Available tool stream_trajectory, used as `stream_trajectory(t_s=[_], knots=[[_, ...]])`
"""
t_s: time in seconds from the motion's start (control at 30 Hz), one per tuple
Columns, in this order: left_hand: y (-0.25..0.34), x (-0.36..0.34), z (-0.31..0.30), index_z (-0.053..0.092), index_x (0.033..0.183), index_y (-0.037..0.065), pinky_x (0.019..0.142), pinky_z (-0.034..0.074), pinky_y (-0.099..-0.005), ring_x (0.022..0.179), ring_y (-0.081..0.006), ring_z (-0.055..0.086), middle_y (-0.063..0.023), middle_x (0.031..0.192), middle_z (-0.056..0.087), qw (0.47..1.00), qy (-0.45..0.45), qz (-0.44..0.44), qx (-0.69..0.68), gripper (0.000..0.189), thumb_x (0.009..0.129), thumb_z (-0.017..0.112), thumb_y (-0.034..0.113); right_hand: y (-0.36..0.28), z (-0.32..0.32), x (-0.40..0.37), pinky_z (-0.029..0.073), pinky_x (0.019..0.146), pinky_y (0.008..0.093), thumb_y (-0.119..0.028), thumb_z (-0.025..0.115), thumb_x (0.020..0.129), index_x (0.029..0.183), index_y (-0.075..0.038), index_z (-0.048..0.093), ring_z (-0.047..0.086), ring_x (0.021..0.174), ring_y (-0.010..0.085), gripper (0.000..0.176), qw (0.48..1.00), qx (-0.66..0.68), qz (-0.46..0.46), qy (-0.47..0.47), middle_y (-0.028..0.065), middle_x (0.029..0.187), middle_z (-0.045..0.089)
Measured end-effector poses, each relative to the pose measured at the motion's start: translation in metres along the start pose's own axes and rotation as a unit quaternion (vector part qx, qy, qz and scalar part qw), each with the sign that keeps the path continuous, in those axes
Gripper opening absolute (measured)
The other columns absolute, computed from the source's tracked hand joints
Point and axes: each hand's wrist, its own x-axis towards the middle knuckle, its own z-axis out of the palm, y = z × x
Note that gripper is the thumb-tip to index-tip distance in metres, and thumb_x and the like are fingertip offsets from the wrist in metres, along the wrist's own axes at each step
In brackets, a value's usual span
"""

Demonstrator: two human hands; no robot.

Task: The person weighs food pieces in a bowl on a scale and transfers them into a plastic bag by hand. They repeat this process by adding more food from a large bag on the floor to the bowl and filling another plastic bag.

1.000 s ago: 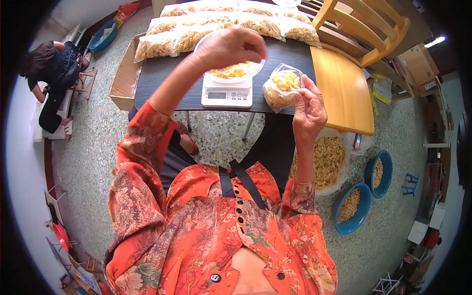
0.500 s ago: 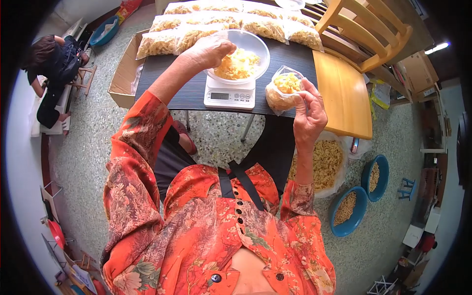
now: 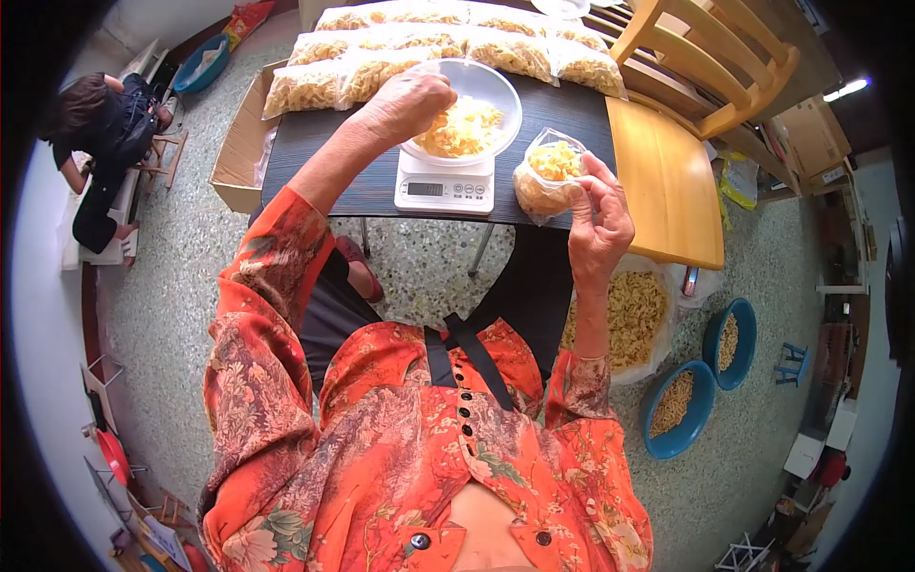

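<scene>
My left hand [image 3: 412,103] is above the left side of a clear plastic bowl [image 3: 515,112], its fingers closed; what they hold, if anything, is hidden. Yellow dried flakes [image 3: 465,130] lie in the bowl. Under the bowl stands a white digital scale [image 3: 444,192], its display lit but too small to read. To the right, a clear plastic bag [image 3: 541,196] filled with the same kind of flakes sits upright near the table's front edge. My right hand [image 3: 602,217] pinches the right side of the bag's open mouth.
Several filled bags [image 3: 391,69] lie in rows along the back of the dark table [image 3: 329,153]. A wooden chair [image 3: 729,76] is at the right. Beside my right leg are a large lined container of pieces [image 3: 634,319] and blue basins [image 3: 701,419]. Another person [image 3: 110,133] sits far left.
My left hand has shifted very slightly over the bowl, its fingers still closed. My right hand stays on the bag, and the bowl and scale stand where they were.
</scene>
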Motion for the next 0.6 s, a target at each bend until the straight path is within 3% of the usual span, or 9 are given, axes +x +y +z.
stream_trajectory(t_s=[0.17, 0.23, 0.27, 0.3, 0.37, 0.43, 0.53, 0.57, 0.6], knots=[[-0.003, -0.002, -0.019, 0.070, 0.083, 0.001, 0.074, 0.056, -0.0377, 0.080, -0.0283, 0.070, -0.0123, 0.083, 0.069, 0.997, 0.031, -0.028, -0.061, 0.002, 0.081, 0.069, 0.000, 0.000, 0.001, -0.001, 0.053, 0.097, 0.0389, -0.001, 0.072, 0.088, 0.094, 0.002, 0.069, 0.068, 0.111, 0.0299, 0.007, 1.000, 0.010, 0.008, 0.002, 0.0179, 0.121, 0.070], [-0.003, -0.001, -0.028, 0.072, 0.086, 0.000, 0.071, 0.056, -0.0351, 0.074, -0.0243, 0.070, -0.0118, 0.082, 0.069, 0.975, 0.040, -0.098, -0.195, 0.005, 0.082, 0.072, 0.004, 0.001, 0.003, -0.001, 0.053, 0.097, 0.0388, -0.001, 0.072, 0.088, 0.095, 0.002, 0.069, 0.068, 0.111, 0.0299, 0.007, 1.000, 0.013, 0.010, 0.002, 0.0179, 0.121, 0.070], [-0.005, -0.001, -0.032, 0.073, 0.086, 0.000, 0.064, 0.055, -0.0320, 0.067, -0.0176, 0.068, -0.0095, 0.078, 0.070, 0.961, 0.051, -0.117, -0.244, 0.007, 0.083, 0.074, 0.006, 0.002, 0.003, -0.001, 0.053, 0.097, 0.0388, -0.001, 0.072, 0.089, 0.094, 0.002, 0.069, 0.068, 0.111, 0.0299, 0.007, 1.000, 0.014, 0.008, 0.003, 0.0178, 0.121, 0.070], [-0.005, -0.001, -0.034, 0.073, 0.086, 0.000, 0.064, 0.055, -0.0320, 0.067, -0.0176, 0.068, -0.0095, 0.078, 0.070, 0.962, 0.051, -0.116, -0.243, 0.007, 0.083, 0.074, 0.006, 0.003, 0.004, -0.001, 0.053, 0.097, 0.0388, -0.001, 0.072, 0.089, 0.094, 0.002, 0.069, 0.068, 0.111, 0.0299, 0.007, 1.000, 0.014, 0.006, 0.003, 0.0177, 0.121, 0.070], [-0.004, -0.002, -0.039, 0.074, 0.085, 0.002, 0.055, 0.054, -0.0282, 0.063, -0.0106, 0.065, -0.0073, 0.074, 0.070, 0.920, 0.007, -0.221, -0.324, 0.007, 0.085, 0.074, 0.008, 0.002, 0.004, 0.000, 0.053, 0.097, 0.0390, -0.001, 0.072, 0.089, 0.094, 0.002, 0.069, 0.068, 0.111, 0.0299, 0.007, 1.000, 0.014, 0.005, 0.002, 0.0177, 0.121, 0.070], [-0.003, -0.003, -0.034, 0.075, 0.087, 0.003, 0.051, 0.053, -0.0244, 0.060, -0.0062, 0.063, -0.0056, 0.073, 0.071, 0.934, 0.038, -0.208, -0.289, 0.008, 0.087, 0.073, 0.010, 0.001, 0.004, 0.000, 0.053, 0.097, 0.0391, -0.001, 0.072, 0.089, 0.094, 0.002, 0.069, 0.068, 0.112, 0.0298, 0.007, 1.000, 0.015, 0.004, -0.001, 0.0177, 0.122, 0.070], [-0.007, 0.001, -0.037, 0.075, 0.091, -0.001, 0.055, 0.055, -0.0239, 0.061, -0.0108, 0.065, -0.0068, 0.074, 0.071, 0.839, 0.056, -0.268, -0.471, 0.013, 0.085, 0.076, 0.010, -0.002, 0.004, 0.002, 0.053, 0.097, 0.0393, -0.001, 0.072, 0.088, 0.094, 0.002, 0.069, 0.068, 0.112, 0.0297, 0.008, 1.000, 0.003, 0.002, 0.002, 0.0177, 0.122, 0.070], [-0.010, 0.001, -0.035, 0.075, 0.091, -0.001, 0.055, 0.055, -0.0239, 0.061, -0.0108, 0.065, -0.0068, 0.074, 0.071, 0.839, 0.053, -0.265, -0.473, 0.013, 0.085, 0.076, 0.010, -0.003, 0.003, 0.003, 0.053, 0.098, 0.0393, -0.001, 0.072, 0.088, 0.094, 0.002, 0.069, 0.068, 0.112, 0.0297, 0.008, 1.000, 0.001, 0.002, 0.000, 0.0179, 0.122, 0.070], [-0.014, 0.002, -0.034, 0.074, 0.093, -0.003, 0.057, 0.057, -0.0236, 0.062, -0.0115, 0.066, -0.0081, 0.077, 0.071, 0.777, 0.052, -0.277, -0.562, 0.016, 0.085, 0.078, 0.011, -0.003, 0.003, 0.003, 0.053, 0.098, 0.0393, -0.001, 0.072, 0.088, 0.094, 0.002, 0.069, 0.068, 0.113, 0.0297, 0.008, 1.000, -0.001, 0.001, -0.002, 0.0180, 0.122, 0.070]])
